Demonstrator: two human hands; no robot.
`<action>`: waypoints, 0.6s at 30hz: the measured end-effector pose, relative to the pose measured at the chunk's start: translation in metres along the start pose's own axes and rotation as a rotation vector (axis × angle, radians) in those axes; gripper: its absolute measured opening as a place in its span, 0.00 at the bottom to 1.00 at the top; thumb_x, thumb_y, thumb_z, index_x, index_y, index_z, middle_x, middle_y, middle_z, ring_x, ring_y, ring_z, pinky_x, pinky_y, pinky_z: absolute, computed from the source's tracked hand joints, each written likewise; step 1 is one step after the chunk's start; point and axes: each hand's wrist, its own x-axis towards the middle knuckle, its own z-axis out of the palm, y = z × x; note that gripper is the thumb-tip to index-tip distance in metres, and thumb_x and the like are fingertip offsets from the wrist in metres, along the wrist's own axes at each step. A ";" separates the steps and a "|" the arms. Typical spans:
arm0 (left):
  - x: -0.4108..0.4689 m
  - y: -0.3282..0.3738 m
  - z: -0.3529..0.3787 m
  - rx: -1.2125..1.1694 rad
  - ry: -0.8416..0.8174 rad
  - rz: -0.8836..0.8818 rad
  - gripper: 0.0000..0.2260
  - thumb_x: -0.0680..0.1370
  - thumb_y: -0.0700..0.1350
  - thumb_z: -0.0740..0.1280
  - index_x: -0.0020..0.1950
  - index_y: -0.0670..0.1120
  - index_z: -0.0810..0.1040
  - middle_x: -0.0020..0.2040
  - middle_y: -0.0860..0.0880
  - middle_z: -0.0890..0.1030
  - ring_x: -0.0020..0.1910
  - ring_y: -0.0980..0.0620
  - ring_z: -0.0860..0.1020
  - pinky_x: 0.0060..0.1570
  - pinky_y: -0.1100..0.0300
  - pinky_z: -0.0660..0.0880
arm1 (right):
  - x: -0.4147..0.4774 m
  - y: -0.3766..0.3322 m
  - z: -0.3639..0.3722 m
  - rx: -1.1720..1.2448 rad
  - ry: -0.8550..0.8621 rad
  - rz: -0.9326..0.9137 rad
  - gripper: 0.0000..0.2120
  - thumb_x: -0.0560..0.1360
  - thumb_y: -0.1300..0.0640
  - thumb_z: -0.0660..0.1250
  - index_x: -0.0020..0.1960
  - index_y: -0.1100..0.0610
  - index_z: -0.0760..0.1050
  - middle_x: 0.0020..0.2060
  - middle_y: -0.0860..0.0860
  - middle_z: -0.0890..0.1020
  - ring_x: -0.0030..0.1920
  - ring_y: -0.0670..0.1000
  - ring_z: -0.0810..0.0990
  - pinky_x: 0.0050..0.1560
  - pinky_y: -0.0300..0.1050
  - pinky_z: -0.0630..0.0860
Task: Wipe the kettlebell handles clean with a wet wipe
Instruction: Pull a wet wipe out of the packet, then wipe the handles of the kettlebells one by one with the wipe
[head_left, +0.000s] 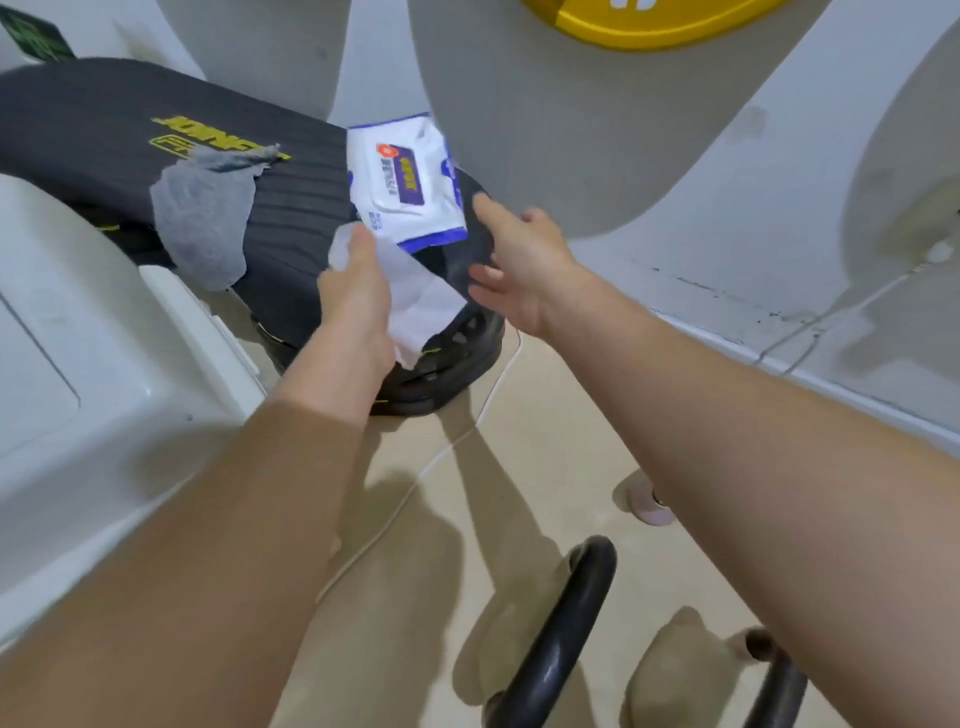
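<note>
Grips a white wet wipe (415, 306) in the left hand (358, 301), thumb and fingers closed on its crumpled upper end, with the loose lower part hanging in front of a stack of black weight plates (462, 358).

Leaves one black kettlebell handle (566, 639) untouched at the bottom of the view, low over the beige floor (519, 441) and well apart from the wipe. Leaves a second kettlebell handle (779, 686) further right, partly hidden behind the right forearm.

Reaches forward with the right hand (524, 260), fingers spread wide and holding nothing, just beside the white-and-blue wipe pack (405, 182); cannot tell whether touching it.

Finds the pack resting on the near end of a black padded bench (104, 114) with yellow lettering, above the plates. Finds a grey cloth (202, 223) draped over the bench, left of the pack and apart from it.

Shows a thin white cable (415, 483) trailing across the floor from the plates toward the bottom. Shows a white boxy unit (78, 338) along the left side, near the left forearm. Catches part of a yellow disc (649, 26) at the top edge, against the pale wall (727, 249).
</note>
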 end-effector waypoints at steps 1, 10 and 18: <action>0.000 -0.008 -0.003 0.029 0.002 -0.020 0.16 0.79 0.54 0.59 0.60 0.46 0.74 0.49 0.48 0.77 0.46 0.46 0.76 0.48 0.55 0.77 | -0.003 0.009 -0.005 -0.099 0.011 0.035 0.22 0.78 0.48 0.64 0.69 0.50 0.62 0.46 0.50 0.74 0.46 0.51 0.79 0.52 0.49 0.76; -0.078 -0.098 -0.004 -0.084 -0.594 -0.048 0.08 0.77 0.48 0.62 0.43 0.46 0.77 0.41 0.44 0.77 0.35 0.46 0.76 0.31 0.61 0.74 | -0.093 0.085 -0.086 -0.256 -0.184 0.192 0.06 0.76 0.55 0.69 0.45 0.57 0.80 0.36 0.52 0.82 0.32 0.47 0.77 0.37 0.38 0.73; -0.160 -0.098 0.001 0.134 -0.588 0.003 0.17 0.79 0.51 0.65 0.49 0.36 0.80 0.39 0.42 0.83 0.36 0.45 0.80 0.35 0.56 0.75 | -0.180 0.073 -0.147 0.321 0.121 0.224 0.08 0.77 0.57 0.68 0.52 0.61 0.79 0.46 0.55 0.84 0.44 0.53 0.83 0.45 0.44 0.78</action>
